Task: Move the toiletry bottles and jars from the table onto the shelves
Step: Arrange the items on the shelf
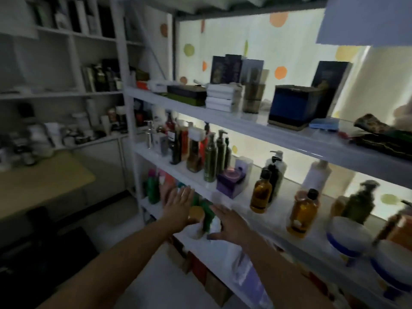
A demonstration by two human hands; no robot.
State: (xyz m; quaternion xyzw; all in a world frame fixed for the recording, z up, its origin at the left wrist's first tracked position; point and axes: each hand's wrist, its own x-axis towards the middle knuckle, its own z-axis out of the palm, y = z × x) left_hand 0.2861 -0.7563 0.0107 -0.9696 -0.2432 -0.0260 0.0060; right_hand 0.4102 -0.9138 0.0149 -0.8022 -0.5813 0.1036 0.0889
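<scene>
a white jar with a gold lid [196, 214] stands on the low white shelf [149, 208] between both hands, with a green plastic bottle [208, 217] just right of it. the left hand [178, 207] is flat and released at the jar's left. the right hand [230, 227] is spread and released, holding nothing, beside the bottle. blur hides any contact. an amber bottle with a black cap [260, 195] stands above the right hand.

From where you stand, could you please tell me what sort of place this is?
Probably a toiletries storeroom or shop stockroom: white shelves crowded with pump bottles, boxes stacked above them, and more packed shelving on the left.
</scene>
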